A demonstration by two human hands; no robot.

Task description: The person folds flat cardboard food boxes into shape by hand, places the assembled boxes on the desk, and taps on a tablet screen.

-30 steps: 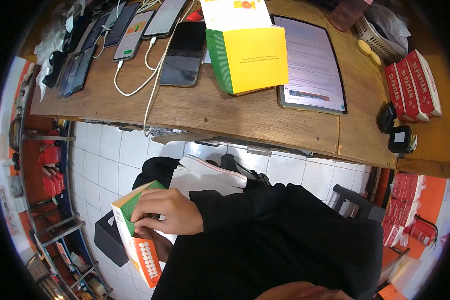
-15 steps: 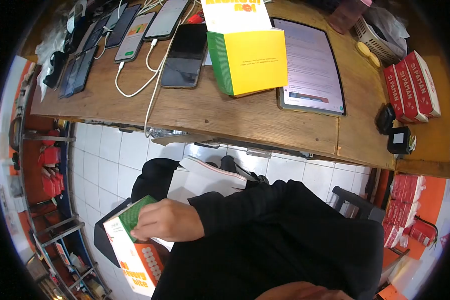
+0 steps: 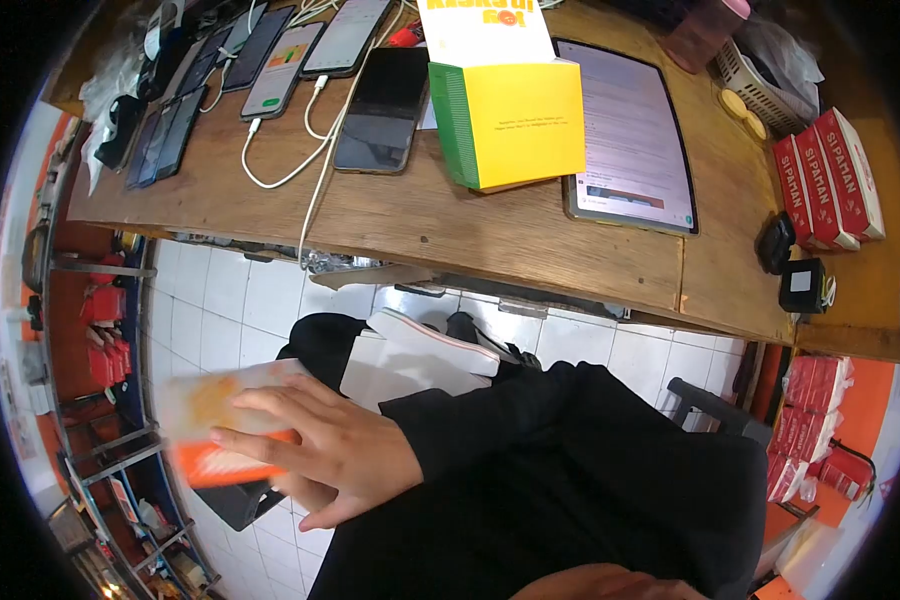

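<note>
A white and orange box (image 3: 198, 412), blurred by motion, is tilted above my lap at the lower left. Spread fingers of my right hand (image 3: 335, 445) lie over its right part, palm down, with the thumb apart. Below them shows a small part of my left hand (image 3: 303, 492), at the box's right end; its fingers are mostly hidden behind the box and my right hand. A white open box (image 3: 395, 370) rests by my lap. On the table (image 3: 370, 215) stands a yellow, green and white box (image 3: 525, 125), its lid up.
Several phones (image 3: 380, 110) with white cables lie at the table's left. A lit tablet (image 3: 630, 140) is beside the yellow box. Red boxes (image 3: 820, 180), a black cube (image 3: 802, 283) and a basket (image 3: 760, 90) are at right. A metal rack (image 3: 120, 460) stands at left.
The box in my hands has swung up and turned, its orange side now facing lower left. My right hand's fingers have spread from a closed grip. The view has shifted slightly.
</note>
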